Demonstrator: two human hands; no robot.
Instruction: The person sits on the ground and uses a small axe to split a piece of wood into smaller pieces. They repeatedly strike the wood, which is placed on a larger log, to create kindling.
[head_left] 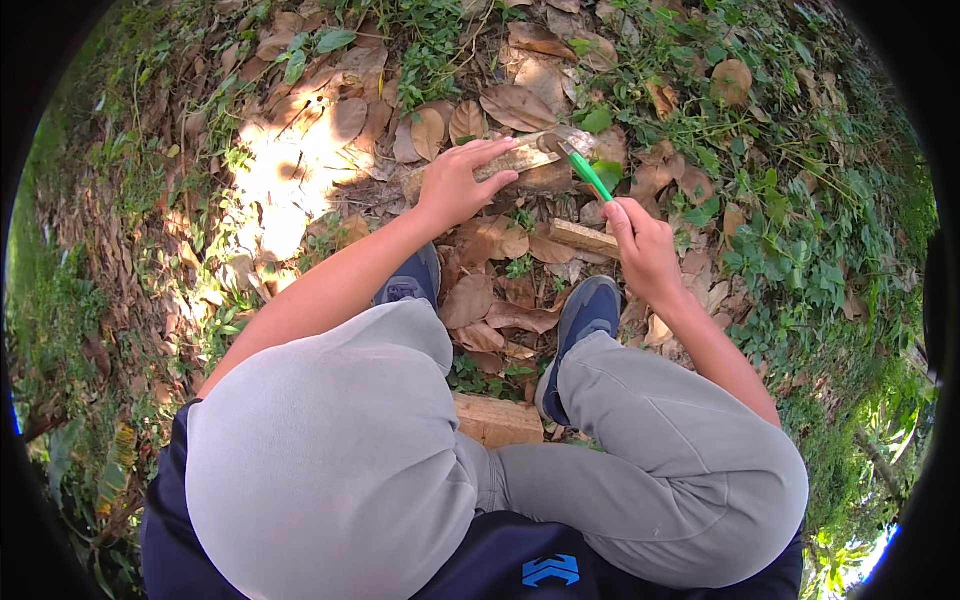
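Observation:
My left hand (458, 184) lies over a piece of wood (530, 158) on the leafy ground. Its fingers reach along the far side and its thumb along the near side, with wood showing between them. In my right hand (645, 243) is a hammer (588, 174) with a green handle, my fist wrapped round the lower end. The metal head meets the right part of the wood, just beyond my left fingertips; it is small and its exact shape is hard to make out. Whether it touches the wood or hovers just over it, I cannot tell.
Another short wooden piece (584, 238) lies beside my right hand. A thicker wooden block (498, 420) sits between my legs. My shoes (590, 312) stand among dry brown leaves (470, 300). Green creeping plants (770, 215) cover the ground at the right.

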